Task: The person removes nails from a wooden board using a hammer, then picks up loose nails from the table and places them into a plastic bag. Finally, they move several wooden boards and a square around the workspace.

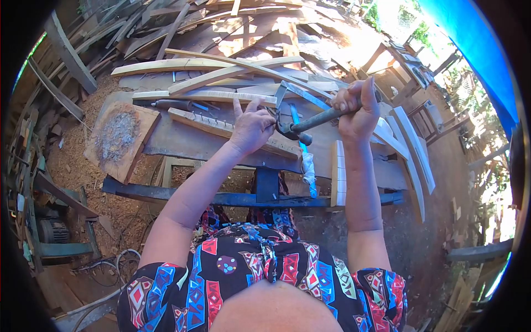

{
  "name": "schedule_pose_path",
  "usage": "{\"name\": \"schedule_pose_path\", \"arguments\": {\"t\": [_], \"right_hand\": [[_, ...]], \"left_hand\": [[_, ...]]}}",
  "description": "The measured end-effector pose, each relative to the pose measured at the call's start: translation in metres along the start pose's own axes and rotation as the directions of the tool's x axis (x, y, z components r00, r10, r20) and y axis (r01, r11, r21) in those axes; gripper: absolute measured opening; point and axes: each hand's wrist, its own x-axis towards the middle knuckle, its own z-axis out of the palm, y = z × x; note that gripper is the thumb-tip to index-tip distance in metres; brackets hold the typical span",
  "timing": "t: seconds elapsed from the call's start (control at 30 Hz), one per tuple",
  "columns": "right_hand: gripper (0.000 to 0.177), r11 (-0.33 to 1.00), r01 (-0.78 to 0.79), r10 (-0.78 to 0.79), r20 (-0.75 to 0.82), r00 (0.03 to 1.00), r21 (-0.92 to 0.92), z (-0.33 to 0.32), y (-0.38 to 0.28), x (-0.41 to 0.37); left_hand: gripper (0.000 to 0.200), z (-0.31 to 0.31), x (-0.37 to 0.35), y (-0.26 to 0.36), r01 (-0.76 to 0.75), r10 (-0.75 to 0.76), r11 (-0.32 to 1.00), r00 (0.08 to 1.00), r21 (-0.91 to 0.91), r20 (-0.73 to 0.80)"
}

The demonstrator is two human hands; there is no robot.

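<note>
My right hand (354, 108) is raised over the bench and wrapped around the grey handle of a hammer-like tool (321, 119). The tool's dark metal head points left, close to my left hand (252, 126). Two fingers of that hand stretch forward, while its thumb and another finger meet near the head; what they pinch is hidden. Beneath it lies a notched wooden piece (204, 122). A pale wooden strip (221, 97) runs just beyond my fingertips. A narrow blue bar (311, 180), partly wrapped in white material, lies right of the left hand.
Several curved wooden pieces (166, 66) lie across the bench (182, 145), others at its right end (414, 144). A wooden block (145, 123) with a grey, ashy top stands left. Scrap wood (221, 33) is piled behind. Sawdust covers the ground; cables (119, 265) lie lower left.
</note>
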Motion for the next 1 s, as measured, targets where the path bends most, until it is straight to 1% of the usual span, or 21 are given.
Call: {"name": "schedule_pose_path", "arguments": {"t": [0.07,0.1,0.17,0.2,0.27,0.3,0.37,0.4,0.47,0.57,0.6,0.67,0.7,0.77,0.8,0.83,0.87,0.9,0.93,0.97,1.0], "right_hand": [[0.037,1.000,-0.013,0.013,0.007,1.000,0.013,-0.007,0.000,0.001],[0.037,1.000,-0.012,0.012,0.005,1.000,0.016,-0.008,0.000,0.001],[0.038,1.000,-0.026,0.025,0.039,0.999,0.010,-0.010,-0.001,0.000],[0.038,1.000,-0.026,0.025,0.036,0.999,0.011,-0.010,-0.003,-0.002],[0.039,0.998,-0.049,0.057,0.177,0.983,-0.049,-0.009,-0.007,-0.004],[0.039,0.998,-0.045,0.053,0.173,0.984,-0.050,-0.012,-0.007,-0.002],[0.039,0.997,-0.068,0.071,-0.109,0.992,0.026,-0.019,-0.007,0.002],[0.039,0.997,-0.069,0.072,-0.110,0.991,0.027,-0.021,-0.009,0.002],[0.039,0.992,-0.105,0.117,-0.222,0.968,0.062,-0.023,-0.010,0.002],[0.040,0.998,-0.069,0.070,-0.147,0.987,0.006,-0.024,-0.004,-0.002],[0.040,0.998,-0.069,0.070,-0.147,0.987,0.007,-0.025,-0.004,-0.002],[0.041,0.997,-0.050,0.051,-0.024,0.998,0.066,-0.029,-0.005,0.001],[0.041,0.997,-0.047,0.049,-0.025,0.998,0.065,-0.033,-0.007,0.004],[0.040,0.995,-0.080,0.076,0.053,0.996,0.066,-0.042,-0.011,0.011],[0.040,0.995,-0.079,0.076,0.051,0.996,0.063,-0.038,-0.011,0.011],[0.039,0.994,-0.106,0.107,-0.110,0.988,0.018,-0.030,-0.012,0.010],[0.039,0.990,-0.138,0.127,-0.269,0.955,-0.022,-0.026,-0.012,0.010],[0.039,0.990,-0.139,0.128,-0.268,0.955,-0.023,-0.026,-0.013,0.008],[0.039,0.996,-0.087,0.085,-0.083,0.993,-0.024,-0.027,-0.013,0.006],[0.039,0.999,-0.038,0.039,0.102,0.994,-0.015,-0.029,-0.013,0.003],[0.039,0.999,-0.040,0.041,0.095,0.995,-0.014,-0.035,-0.013,0.006]], "left_hand": [[0.010,-0.003,0.000,0.001,-0.102,0.101,0.995,0.992,0.011,0.072],[0.010,-0.006,0.000,0.003,-0.103,0.102,0.995,0.992,0.013,0.074],[0.009,-0.009,0.000,0.007,-0.147,0.133,0.987,0.977,0.069,0.167],[0.009,-0.008,0.000,0.007,-0.148,0.134,0.987,0.976,0.069,0.170],[0.009,-0.007,-0.001,0.004,-0.196,0.200,0.980,0.954,-0.039,0.224],[0.009,-0.009,-0.001,0.004,-0.201,0.205,0.979,0.952,-0.040,0.226],[0.009,-0.016,0.001,0.004,-0.234,0.231,0.972,0.953,-0.010,0.194],[0.009,-0.017,0.000,0.007,-0.233,0.231,0.972,0.953,-0.010,0.196],[0.009,-0.020,-0.002,0.013,-0.251,0.233,0.967,0.942,0.046,0.242],[0.008,-0.015,-0.007,0.014,-0.308,0.274,0.948,0.917,0.077,0.291],[0.008,-0.010,-0.009,0.012,-0.308,0.274,0.948,0.916,0.077,0.292],[0.006,0.000,-0.013,0.008,-0.318,0.317,0.948,0.948,0.020,0.042],[0.006,-0.002,-0.013,0.009,-0.321,0.320,0.947,0.947,0.019,0.042],[0.006,-0.006,-0.013,0.012,-0.361,0.362,0.932,0.932,0.026,-0.015],[0.006,-0.009,-0.011,0.013,-0.362,0.362,0.932,0.932,0.023,-0.016],[0.007,-0.012,-0.008,0.012,-0.328,0.338,0.937,0.938,-0.121,0.072],[0.007,-0.013,-0.005,0.011,-0.276,0.323,0.926,0.933,-0.258,0.160],[0.007,-0.014,-0.003,0.008,-0.276,0.322,0.926,0.933,-0.258,0.159],[0.007,-0.014,-0.003,0.006,-0.259,0.325,0.915,0.928,-0.310,0.183],[0.007,-0.013,-0.004,0.005,-0.238,0.328,0.901,0.921,-0.362,0.209],[0.007,-0.014,-0.005,0.006,-0.236,0.328,0.901,0.920,-0.365,0.215]]}}
